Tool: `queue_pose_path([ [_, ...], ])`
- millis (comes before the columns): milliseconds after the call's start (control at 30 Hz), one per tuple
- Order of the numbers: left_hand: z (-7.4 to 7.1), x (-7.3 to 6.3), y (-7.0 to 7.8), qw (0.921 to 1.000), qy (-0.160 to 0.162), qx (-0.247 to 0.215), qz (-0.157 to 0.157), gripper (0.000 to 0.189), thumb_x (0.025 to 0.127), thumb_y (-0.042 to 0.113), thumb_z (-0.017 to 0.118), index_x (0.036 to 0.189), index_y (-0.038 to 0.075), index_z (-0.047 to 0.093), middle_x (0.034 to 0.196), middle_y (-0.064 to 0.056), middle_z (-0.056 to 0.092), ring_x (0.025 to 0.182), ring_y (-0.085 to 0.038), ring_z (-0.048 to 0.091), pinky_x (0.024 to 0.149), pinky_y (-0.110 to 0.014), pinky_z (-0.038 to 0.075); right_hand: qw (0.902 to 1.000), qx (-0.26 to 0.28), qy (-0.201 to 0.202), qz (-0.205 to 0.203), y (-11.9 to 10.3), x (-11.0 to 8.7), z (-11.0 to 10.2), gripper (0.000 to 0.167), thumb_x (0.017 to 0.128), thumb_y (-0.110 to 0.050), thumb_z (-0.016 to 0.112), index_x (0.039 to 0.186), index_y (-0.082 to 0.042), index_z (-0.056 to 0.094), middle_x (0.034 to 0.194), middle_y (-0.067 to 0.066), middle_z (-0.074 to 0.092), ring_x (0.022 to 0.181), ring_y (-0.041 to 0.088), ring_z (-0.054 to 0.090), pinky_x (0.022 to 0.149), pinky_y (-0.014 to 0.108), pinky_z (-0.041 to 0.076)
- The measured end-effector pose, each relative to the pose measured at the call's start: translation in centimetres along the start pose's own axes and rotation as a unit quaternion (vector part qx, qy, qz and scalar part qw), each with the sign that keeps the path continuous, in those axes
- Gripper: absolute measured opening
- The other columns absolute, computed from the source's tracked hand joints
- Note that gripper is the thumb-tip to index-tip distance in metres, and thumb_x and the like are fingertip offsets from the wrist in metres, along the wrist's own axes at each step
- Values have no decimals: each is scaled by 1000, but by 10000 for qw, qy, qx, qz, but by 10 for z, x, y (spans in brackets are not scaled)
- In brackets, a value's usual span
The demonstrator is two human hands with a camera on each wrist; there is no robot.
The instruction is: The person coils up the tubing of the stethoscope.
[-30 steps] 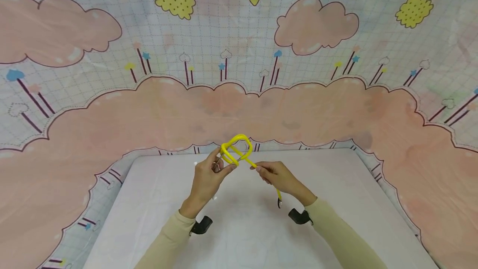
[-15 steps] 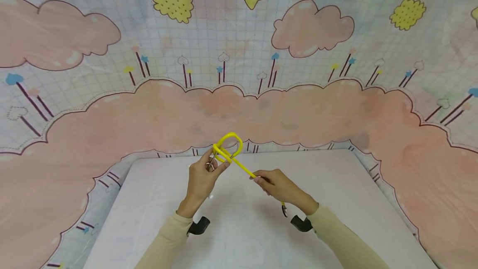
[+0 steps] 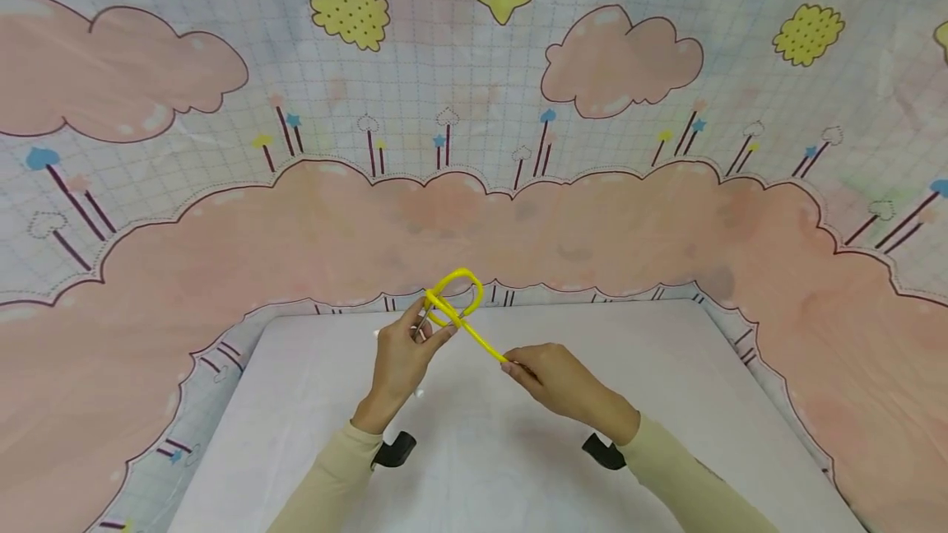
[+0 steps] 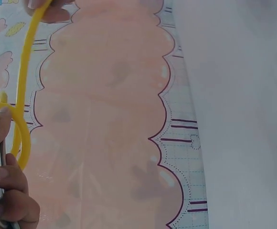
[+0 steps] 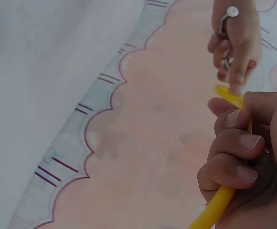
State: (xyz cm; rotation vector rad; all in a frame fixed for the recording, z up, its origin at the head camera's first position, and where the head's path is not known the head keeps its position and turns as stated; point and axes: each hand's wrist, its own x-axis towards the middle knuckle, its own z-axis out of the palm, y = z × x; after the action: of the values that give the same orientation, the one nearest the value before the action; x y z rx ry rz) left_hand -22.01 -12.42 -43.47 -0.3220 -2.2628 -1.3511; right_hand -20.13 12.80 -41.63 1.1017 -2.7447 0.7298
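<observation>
Centrally, a person's left hand (image 3: 400, 359) points upward from the wrist, its fingers curled around the metal rod (image 4: 2, 153) of a looped yellow tube (image 3: 482, 342). The right hand (image 3: 569, 379) angles inward, fingers curled round the tube's straight length, which slants down from the loop. Both hands are above the white worktop (image 3: 485, 467); the head view shows the loop overlapping its far edge, with open space between the wrists.
</observation>
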Motion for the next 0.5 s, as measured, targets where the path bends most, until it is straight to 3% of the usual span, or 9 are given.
queue_pose_path([
  [167,1,-1,0,9997,-80,214,-1,67,81,29,81,137,1,56,68,1,55,49,-5,41,43,-19,31,9972,-485,393,-402,-5,-3,-8,13,96,-21,64,102,-11,70,69,-12,54,59,-1,43,57,14,42],
  [500,2,-6,-1,9969,-475,623,-25,66,80,31,81,134,0,58,66,2,54,50,-7,40,44,-19,30,9910,-599,721,-957,-10,-4,-21,15,92,-13,69,105,-8,72,73,-8,58,60,-1,45,56,11,41],
])
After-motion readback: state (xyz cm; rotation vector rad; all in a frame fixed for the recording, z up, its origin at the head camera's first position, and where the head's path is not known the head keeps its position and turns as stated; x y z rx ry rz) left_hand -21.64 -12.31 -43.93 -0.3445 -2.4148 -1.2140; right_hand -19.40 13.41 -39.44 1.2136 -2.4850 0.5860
